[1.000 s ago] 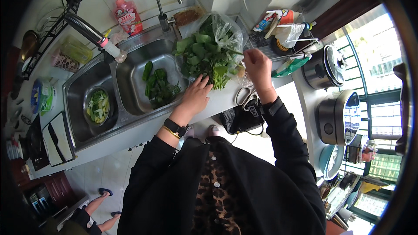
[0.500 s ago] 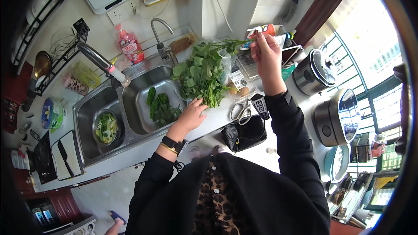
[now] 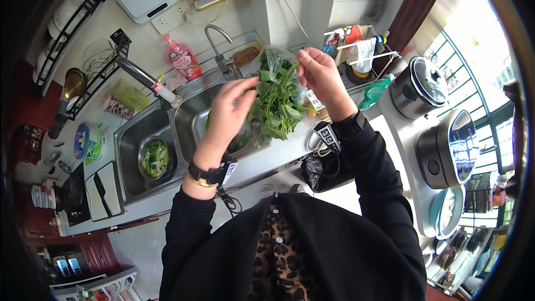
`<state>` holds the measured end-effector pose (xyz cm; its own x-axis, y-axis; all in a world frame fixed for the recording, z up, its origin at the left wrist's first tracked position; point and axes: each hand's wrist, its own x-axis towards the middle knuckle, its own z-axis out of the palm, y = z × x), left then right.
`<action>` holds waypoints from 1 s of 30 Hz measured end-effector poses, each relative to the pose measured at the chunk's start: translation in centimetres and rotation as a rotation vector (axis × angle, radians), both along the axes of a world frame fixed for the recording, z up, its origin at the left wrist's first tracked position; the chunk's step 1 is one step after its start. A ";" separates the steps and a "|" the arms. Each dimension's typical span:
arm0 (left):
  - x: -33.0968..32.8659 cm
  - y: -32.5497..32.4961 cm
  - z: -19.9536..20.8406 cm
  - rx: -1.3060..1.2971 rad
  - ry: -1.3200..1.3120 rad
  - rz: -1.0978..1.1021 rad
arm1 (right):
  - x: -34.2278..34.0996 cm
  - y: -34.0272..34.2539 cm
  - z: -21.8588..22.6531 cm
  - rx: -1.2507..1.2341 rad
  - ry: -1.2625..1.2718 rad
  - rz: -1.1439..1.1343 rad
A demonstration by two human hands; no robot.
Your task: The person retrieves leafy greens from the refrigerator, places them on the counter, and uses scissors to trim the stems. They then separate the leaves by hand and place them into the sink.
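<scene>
My right hand [image 3: 323, 78] is closed, its thumb and fingertips pinching a leafy green stem [image 3: 281, 108] over the counter right of the sink. The stem's leaves hang down toward the left and mix in view with the bunch on the counter, so I cannot tell where one ends. A clear plastic bag [image 3: 274, 62] lies behind the leaves. Just left of the greens, my left hand [image 3: 231, 106] is raised over the right basin [image 3: 191, 117] with fingers apart and nothing visibly held. It hides most of the greens lying in that basin.
In the left basin stands a bowl of cut vegetables [image 3: 155, 159]. A knife [image 3: 103, 195] lies on a white cutting board [image 3: 92, 200] further left. Close to my right wrist are scissors [image 3: 313, 140] and a clear pack [image 3: 315, 100]. Two cookers [image 3: 409, 97] line the right counter.
My left hand has lifted off the bunch and moved up and left. My right hand has come left and lower, bringing the stem in front of the bunch. The view has shifted slightly.
</scene>
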<state>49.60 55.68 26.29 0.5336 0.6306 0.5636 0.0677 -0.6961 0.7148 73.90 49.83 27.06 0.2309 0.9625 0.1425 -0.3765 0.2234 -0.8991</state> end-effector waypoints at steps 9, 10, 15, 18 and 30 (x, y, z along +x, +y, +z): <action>1.0 0.0 -1.3 -0.588 -0.041 -0.218 | -1.8 -0.4 1.1 -0.035 -0.105 0.236; 0.9 0.1 -1.4 -0.617 -0.029 -0.242 | -1.8 -0.6 1.1 -0.031 -0.129 0.241; 0.6 0.4 -1.0 -0.727 -0.004 -0.358 | -2.2 -0.6 1.6 -0.015 -0.264 0.205; 0.7 0.3 -0.2 -0.681 -0.019 -0.271 | -2.4 -0.6 2.6 -0.022 -0.370 0.164; 1.5 0.6 3.1 -0.106 0.013 0.057 | -4.5 -0.5 4.0 0.176 -1.089 -0.223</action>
<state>51.14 56.31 29.36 0.5023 0.7158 0.4850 0.1146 -0.6111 0.7832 69.44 49.33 31.11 0.0651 0.8618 0.5030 0.6546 0.3436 -0.6734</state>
